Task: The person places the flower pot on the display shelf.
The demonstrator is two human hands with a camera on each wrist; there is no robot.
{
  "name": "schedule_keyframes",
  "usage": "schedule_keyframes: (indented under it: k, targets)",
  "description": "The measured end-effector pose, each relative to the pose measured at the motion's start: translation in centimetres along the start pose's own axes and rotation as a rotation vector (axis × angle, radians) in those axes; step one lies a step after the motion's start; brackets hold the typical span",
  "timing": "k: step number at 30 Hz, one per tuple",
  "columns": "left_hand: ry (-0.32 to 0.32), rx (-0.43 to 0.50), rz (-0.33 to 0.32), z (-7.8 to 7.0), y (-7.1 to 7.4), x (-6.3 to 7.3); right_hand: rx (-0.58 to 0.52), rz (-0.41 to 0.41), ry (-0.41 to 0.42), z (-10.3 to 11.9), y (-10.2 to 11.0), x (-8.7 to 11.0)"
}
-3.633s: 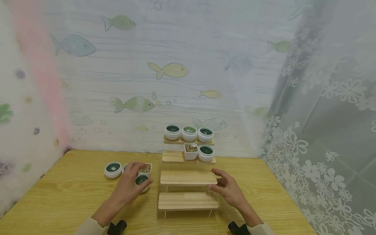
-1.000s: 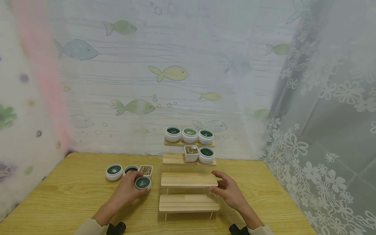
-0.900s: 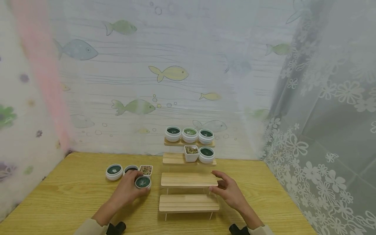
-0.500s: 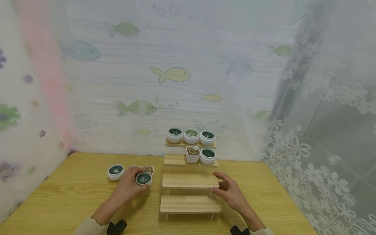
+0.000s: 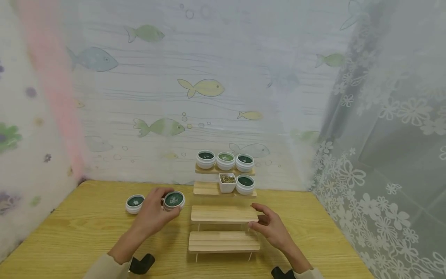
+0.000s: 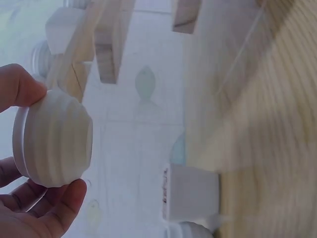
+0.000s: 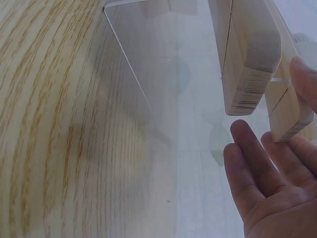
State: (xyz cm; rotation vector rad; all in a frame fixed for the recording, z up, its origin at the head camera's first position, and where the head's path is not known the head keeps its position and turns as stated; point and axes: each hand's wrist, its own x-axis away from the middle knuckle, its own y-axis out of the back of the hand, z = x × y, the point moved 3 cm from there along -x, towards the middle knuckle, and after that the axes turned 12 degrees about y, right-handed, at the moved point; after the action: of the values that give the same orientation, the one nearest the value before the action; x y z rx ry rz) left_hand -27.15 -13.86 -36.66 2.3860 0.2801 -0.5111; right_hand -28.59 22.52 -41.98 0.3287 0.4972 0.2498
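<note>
Your left hand (image 5: 153,213) pinches the bowl (image 5: 174,200) by its sides, raised over the desk (image 5: 87,232) left of the second-nearest wooden shelf (image 5: 223,214), likely so nothing spills. Your right hand (image 5: 271,228) curls round that shelf's right end, probably steadying it. The bowl is white, ribbed, dark green inside.

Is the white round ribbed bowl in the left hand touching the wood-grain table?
Apart. The left wrist view shows the left hand holding the bowl up, with a clear gap between its base and the table.
</note>
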Motion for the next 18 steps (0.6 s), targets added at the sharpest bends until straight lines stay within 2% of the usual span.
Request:
schedule_keyframes:
  k: [6,11,18]
  targets:
    - [-0.049,0.018,-0.033,-2.1,0.0,-0.9,0.008,-0.002,-0.013,-0.2,0.0,0.0]
    - [-0.093,0.021,-0.023,-3.8,-0.2,-1.6,0.007,0.002,-0.011,-0.2,0.0,-0.1]
    - [-0.131,0.049,0.0,-5.5,-1.3,-2.7,0.005,0.001,-0.01,-0.1,0.0,0.0]
